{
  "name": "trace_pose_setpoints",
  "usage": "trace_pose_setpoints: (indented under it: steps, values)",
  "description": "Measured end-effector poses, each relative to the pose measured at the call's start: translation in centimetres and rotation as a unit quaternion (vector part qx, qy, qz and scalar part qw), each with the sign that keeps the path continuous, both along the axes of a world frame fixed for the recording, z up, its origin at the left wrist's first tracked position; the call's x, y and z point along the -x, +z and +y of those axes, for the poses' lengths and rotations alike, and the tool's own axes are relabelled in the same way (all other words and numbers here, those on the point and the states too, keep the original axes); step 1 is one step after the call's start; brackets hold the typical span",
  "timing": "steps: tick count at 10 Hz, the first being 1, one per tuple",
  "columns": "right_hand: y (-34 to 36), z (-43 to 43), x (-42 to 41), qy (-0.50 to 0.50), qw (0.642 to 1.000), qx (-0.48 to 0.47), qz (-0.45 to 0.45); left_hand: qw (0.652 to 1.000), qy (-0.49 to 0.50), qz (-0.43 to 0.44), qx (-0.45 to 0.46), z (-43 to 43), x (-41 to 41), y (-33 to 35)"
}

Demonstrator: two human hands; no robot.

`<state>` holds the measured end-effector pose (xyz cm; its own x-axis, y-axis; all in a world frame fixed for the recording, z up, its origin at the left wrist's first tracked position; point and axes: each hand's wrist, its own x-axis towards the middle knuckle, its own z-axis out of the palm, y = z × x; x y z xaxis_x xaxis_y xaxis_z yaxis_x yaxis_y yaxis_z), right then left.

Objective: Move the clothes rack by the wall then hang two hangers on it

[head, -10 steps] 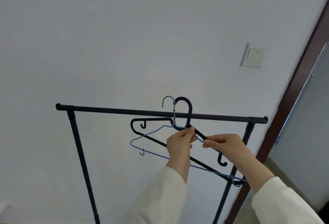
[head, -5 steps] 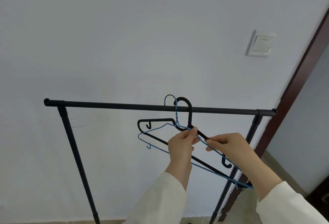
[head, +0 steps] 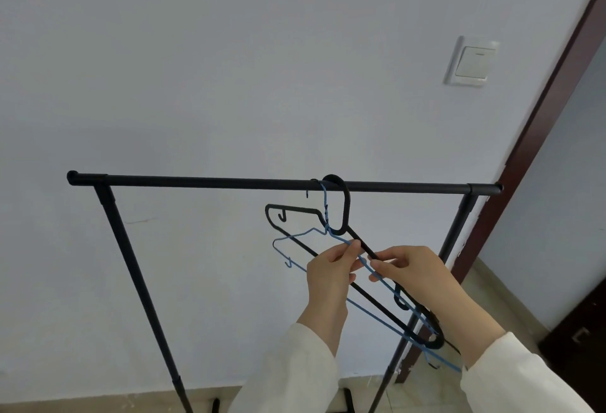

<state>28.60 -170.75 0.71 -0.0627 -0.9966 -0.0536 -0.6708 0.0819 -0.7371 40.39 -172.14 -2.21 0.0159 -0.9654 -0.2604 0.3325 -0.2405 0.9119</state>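
Observation:
A black clothes rack (head: 203, 180) stands against the pale wall, its top bar running across the view. Two hangers hook over the bar right of its middle: a thick black hanger (head: 345, 207) and a thin blue wire hanger (head: 296, 235) just left of it. Both tilt down to the right. My left hand (head: 331, 270) pinches the blue hanger's shoulder below the hooks. My right hand (head: 410, 268) pinches the black hanger's right arm beside it. White sleeves cover both forearms.
A white light switch (head: 472, 61) sits on the wall at upper right. A dark brown door frame (head: 554, 111) runs up the right side, close to the rack's right post (head: 457, 232). Beige floor tiles (head: 492, 298) show at the bottom.
The two hanger hooks, held in front of the bar before, now sit over it. My hands have kept their grip just below the hooks, and my head has tilted slightly.

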Motion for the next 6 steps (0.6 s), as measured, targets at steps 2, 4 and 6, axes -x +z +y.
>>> trace_pose_setpoints:
  steps: [2, 4, 6]
  values:
    - [-0.7, 0.7, -0.2, -0.018, 0.999, 0.010, -0.027, 1.000, 0.010, -0.005, -0.001, 0.7, -0.6, -0.5]
    - [-1.4, 1.8, -0.2, -0.027, 0.999, 0.022, -0.041, 1.000, 0.023, -0.008, 0.009, 2.2, -1.6, -0.6]
    - [-1.3, 2.7, -0.6, -0.077, 0.991, 0.060, -0.096, 0.996, 0.033, -0.069, 0.053, 3.5, -2.3, 0.1]
